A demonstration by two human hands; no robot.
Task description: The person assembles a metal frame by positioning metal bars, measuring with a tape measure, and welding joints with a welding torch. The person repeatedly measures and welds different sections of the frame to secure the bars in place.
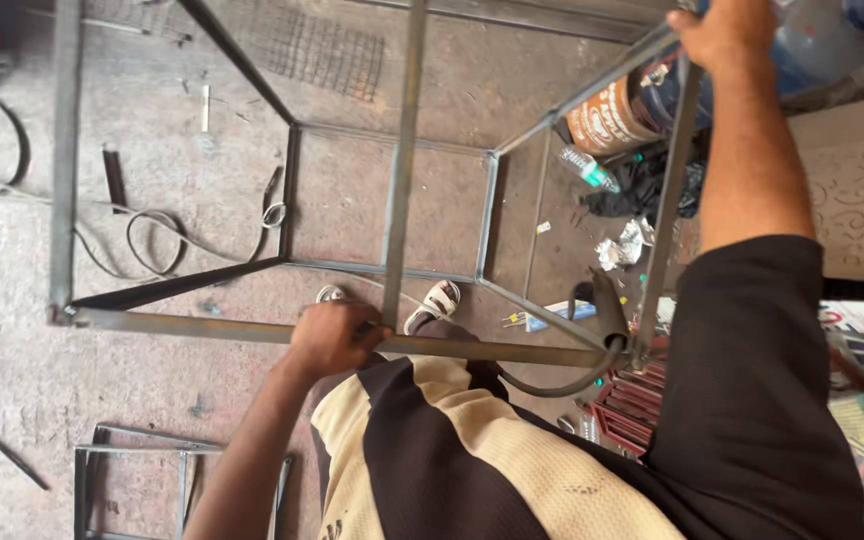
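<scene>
Closest to the lens is the person's shirt (472,450), a knitted fabric with wide cream and dark brown stripes, and a black sleeve (752,400) on the right arm. Beyond it stands the metal frame (402,200), a large open box of thin square steel bars, dull grey with rusty marks. Its nearest bar runs under the left hand (332,335), which is closed around it, fingers wrapped over the top. The right hand (722,35) is closed on the far upper corner bar. Below both hands lies the concrete floor (152,120), rough and stained. A smaller frame (142,475) of the same bars lies on the floor beside the left forearm. Past the left hand a thin grey cable (152,245) makes loops. Just beside that hand, lower down, a white sandal (432,300) shows.
</scene>
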